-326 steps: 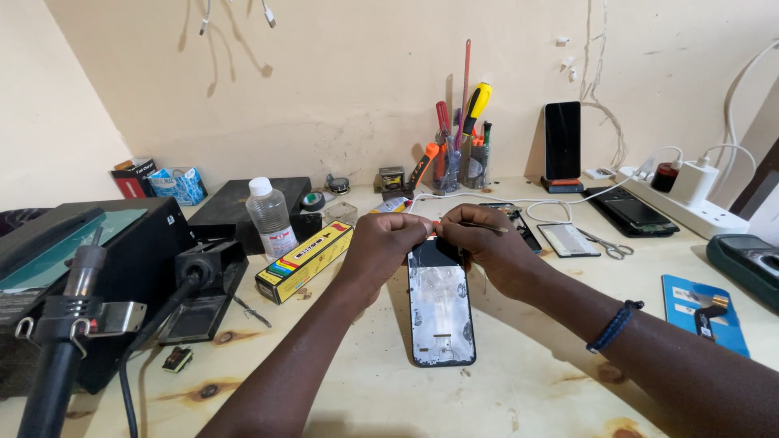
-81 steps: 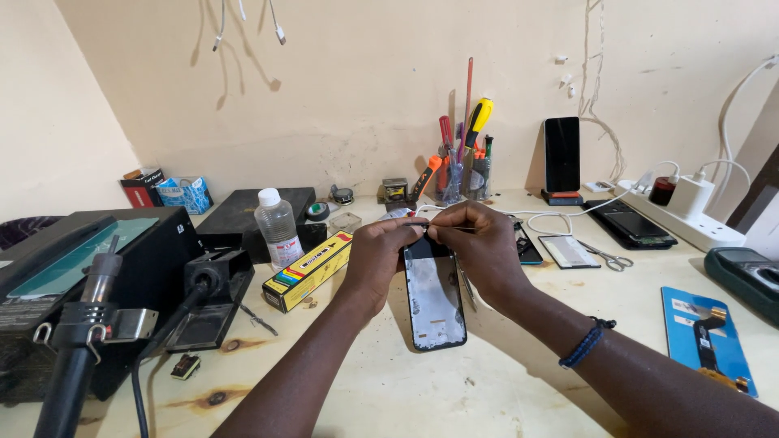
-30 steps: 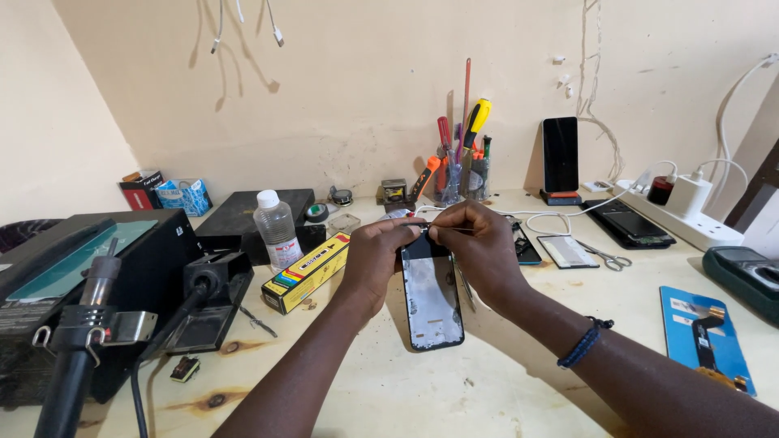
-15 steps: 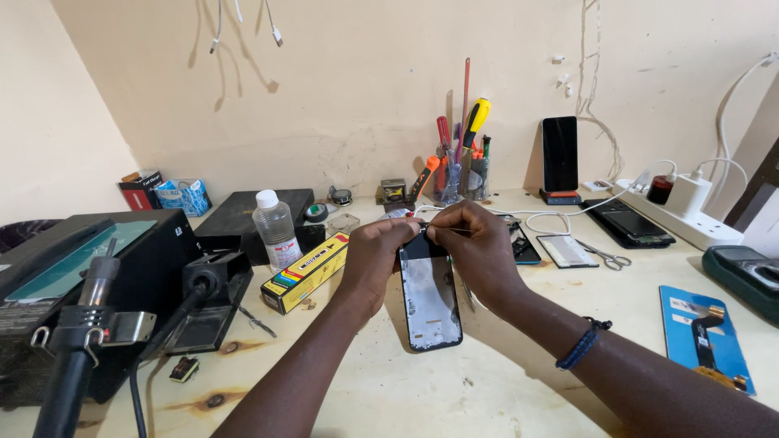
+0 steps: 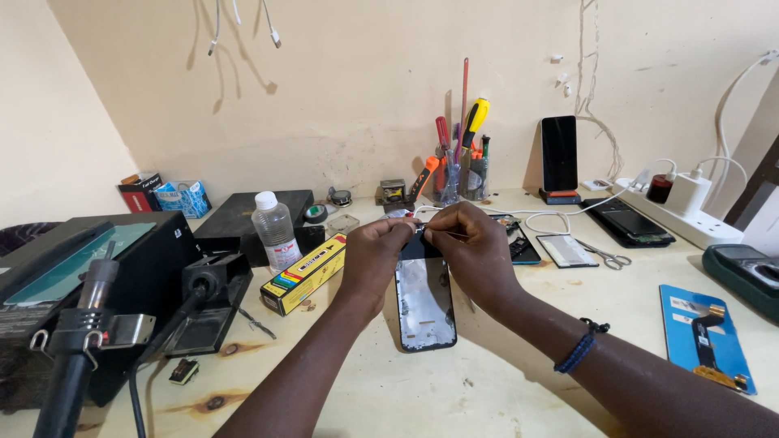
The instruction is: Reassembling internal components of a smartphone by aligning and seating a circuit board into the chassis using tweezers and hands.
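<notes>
Working at the top edge of an opened phone frame (image 5: 425, 302), we have both hands bunched together over it on the pale wooden surface (image 5: 519, 389). The frame lies flat, long side running away from us, its inside face up and showing a silvery panel with dark borders. Our left hand (image 5: 375, 253) sits at the upper left corner, fingers curled down onto the edge; our right hand (image 5: 473, 253) covers the upper right corner, thumb and forefinger pinched on something thin that pokes out toward the left, though we cannot tell what it is because it is too small. So both sets of fingers are clenched: the left pressing the frame, the right nipping that slim piece at the frame's top.

As for progress, we judge that the work is somewhere in the middle. The frame is already stripped open and lying bare, and the effort is confined to one small spot at the top; the lower part looks untouched by either hand. Nothing shows the phone closed up again, and that part seems to be left.

Around us lie a yellow box (image 5: 303, 273) just left of the left hand, a clear bottle (image 5: 273, 230) behind it, scissors (image 5: 604, 258) to the right, a blue card (image 5: 707, 337) near the right forearm, and a cup of screwdrivers (image 5: 459, 162) by the wall.
</notes>
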